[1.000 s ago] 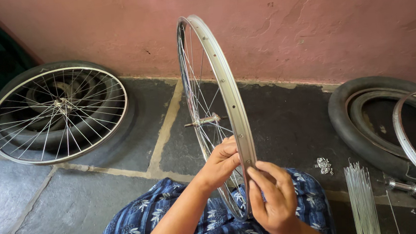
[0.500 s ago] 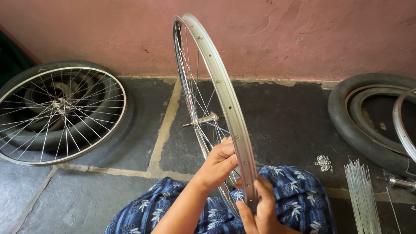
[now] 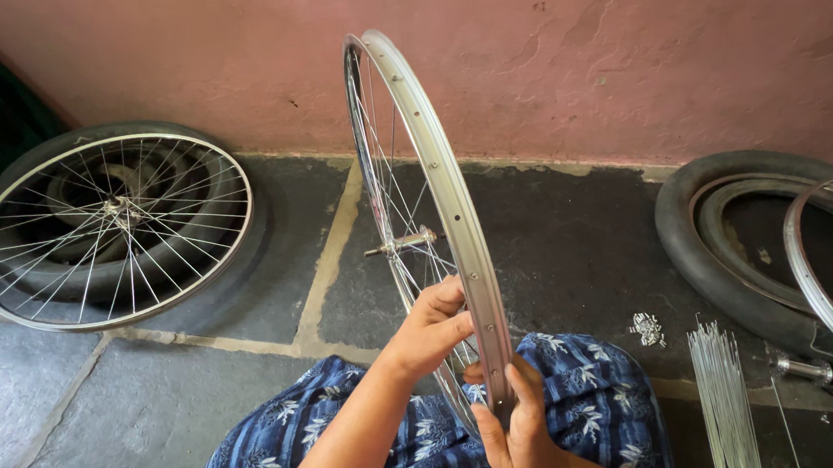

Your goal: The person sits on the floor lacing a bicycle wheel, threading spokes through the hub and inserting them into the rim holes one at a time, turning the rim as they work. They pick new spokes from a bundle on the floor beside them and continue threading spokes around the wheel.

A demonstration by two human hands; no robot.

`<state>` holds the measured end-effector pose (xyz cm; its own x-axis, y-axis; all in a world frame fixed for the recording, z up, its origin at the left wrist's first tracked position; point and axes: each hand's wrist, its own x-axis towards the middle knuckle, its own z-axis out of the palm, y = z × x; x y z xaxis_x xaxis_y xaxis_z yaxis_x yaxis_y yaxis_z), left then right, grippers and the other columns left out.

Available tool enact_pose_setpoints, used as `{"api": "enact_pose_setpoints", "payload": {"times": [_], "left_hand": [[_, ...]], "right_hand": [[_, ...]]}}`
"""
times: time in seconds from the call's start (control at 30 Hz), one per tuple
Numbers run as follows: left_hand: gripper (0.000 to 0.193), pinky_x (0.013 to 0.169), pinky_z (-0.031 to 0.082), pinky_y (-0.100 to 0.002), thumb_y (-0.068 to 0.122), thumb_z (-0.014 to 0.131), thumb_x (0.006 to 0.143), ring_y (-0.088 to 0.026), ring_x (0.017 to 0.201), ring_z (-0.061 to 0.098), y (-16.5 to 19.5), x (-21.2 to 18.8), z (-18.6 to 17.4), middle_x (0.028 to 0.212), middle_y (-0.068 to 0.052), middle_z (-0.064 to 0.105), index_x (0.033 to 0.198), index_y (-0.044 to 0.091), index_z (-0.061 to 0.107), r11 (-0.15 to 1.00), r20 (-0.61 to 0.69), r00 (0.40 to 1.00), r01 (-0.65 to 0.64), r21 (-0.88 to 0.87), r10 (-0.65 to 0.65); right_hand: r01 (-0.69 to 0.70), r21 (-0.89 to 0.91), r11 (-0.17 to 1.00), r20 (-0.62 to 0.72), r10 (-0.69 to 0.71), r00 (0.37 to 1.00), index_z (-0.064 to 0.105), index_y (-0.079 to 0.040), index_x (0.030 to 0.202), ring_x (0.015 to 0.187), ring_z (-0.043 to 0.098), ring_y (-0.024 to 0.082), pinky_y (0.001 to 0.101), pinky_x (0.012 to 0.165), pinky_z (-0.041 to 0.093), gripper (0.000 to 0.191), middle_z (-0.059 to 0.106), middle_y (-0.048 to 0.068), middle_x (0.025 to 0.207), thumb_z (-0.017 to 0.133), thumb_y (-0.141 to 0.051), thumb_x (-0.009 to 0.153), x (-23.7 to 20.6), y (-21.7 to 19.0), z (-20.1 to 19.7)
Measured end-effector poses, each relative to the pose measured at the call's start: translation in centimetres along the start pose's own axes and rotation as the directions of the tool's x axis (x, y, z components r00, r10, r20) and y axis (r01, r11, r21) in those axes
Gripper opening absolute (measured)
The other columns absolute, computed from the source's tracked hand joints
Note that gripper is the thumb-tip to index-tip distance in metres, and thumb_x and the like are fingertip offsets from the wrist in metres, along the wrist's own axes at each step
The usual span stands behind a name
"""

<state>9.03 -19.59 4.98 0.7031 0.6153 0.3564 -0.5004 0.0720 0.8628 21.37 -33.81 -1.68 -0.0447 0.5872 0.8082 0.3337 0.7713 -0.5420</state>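
Observation:
A silver bicycle wheel rim (image 3: 430, 162) with thin spokes and a hub (image 3: 407, 242) stands upright, edge-on to me, over my lap in blue patterned cloth (image 3: 582, 400). My left hand (image 3: 430, 328) is at the rim's left side, fingers curled among the lower spokes. My right hand (image 3: 519, 431) grips the rim's near bottom edge, with the thumb pressed on the outer face.
A spoked wheel (image 3: 109, 226) lies on a tyre at the left, on dark stone slabs. A tyre (image 3: 739, 246) and a bare rim (image 3: 823, 289) lie at the right. A bundle of loose spokes (image 3: 722, 398) and a small pile of nipples (image 3: 646, 327) lie near my right knee. A pink wall stands behind.
My right hand has dropped from beside the rim and closed on its bottom edge. The left hand stays at the spokes. The rim has tilted slightly.

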Motion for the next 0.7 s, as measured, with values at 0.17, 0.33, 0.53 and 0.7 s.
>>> {"api": "enact_pose_setpoints", "payload": {"times": [0.17, 0.33, 0.53, 0.7], "left_hand": [[0.027, 0.083, 0.05, -0.033, 0.029, 0.069, 0.099, -0.014, 0.093, 0.061, 0.7, 0.2, 0.5, 0.096, -0.002, 0.064, 0.097, 0.002, 0.07, 0.969, 0.095, 0.979, -0.191, 0.159, 0.178], [0.034, 0.085, 0.051, -0.031, 0.032, 0.059, 0.11, -0.013, 0.09, 0.065, 1.1, 0.5, -0.1, 0.089, -0.002, 0.068, 0.095, 0.004, 0.07, 0.885, 0.239, 0.938, -0.324, 0.335, 0.253], [0.025, 0.081, 0.054, -0.03, 0.02, 0.078, 0.085, -0.012, 0.091, 0.064, 0.4, -0.1, -0.3, 0.098, -0.002, 0.068, 0.105, 0.008, 0.068, 0.994, 0.024, 0.999, 0.024, -0.103, -0.022], [0.021, 0.09, 0.05, -0.033, 0.024, 0.074, 0.101, -0.016, 0.103, 0.06, -0.6, -0.4, -0.9, 0.108, -0.004, 0.063, 0.101, 0.003, 0.073, 0.983, 0.082, 0.988, -0.14, 0.116, 0.131]], "right_hand": [[0.014, -0.038, 0.999, 0.002, -0.014, 1.0, 0.017, -0.007, 0.157, 0.118, 0.064, 0.027, 0.042, 0.106, 0.053, 0.073, 0.041, 0.024, 0.145, 0.057, 0.007, 0.097, 0.0, 0.3, 0.0], [0.014, -0.071, 0.997, 0.002, -0.014, 1.0, 0.019, -0.006, 0.157, 0.118, 0.064, 0.027, 0.0414, 0.107, 0.05, 0.072, 0.045, 0.021, 0.142, 0.057, 0.006, 0.097, -0.1, 0.4, 0.0], [-0.016, -0.052, 0.999, 0.01, 0.016, 1.0, 0.019, -0.005, 0.157, 0.12, 0.063, 0.027, 0.0403, 0.108, 0.05, 0.072, 0.045, 0.022, 0.142, 0.058, 0.006, 0.097, -0.3, 0.4, 0.0], [0.006, -0.055, 0.998, 0.019, -0.005, 1.0, 0.019, -0.005, 0.157, 0.121, 0.063, 0.027, 0.0409, 0.108, 0.05, 0.072, 0.044, 0.022, 0.143, 0.057, 0.006, 0.097, -0.3, 0.6, 0.0]]}}
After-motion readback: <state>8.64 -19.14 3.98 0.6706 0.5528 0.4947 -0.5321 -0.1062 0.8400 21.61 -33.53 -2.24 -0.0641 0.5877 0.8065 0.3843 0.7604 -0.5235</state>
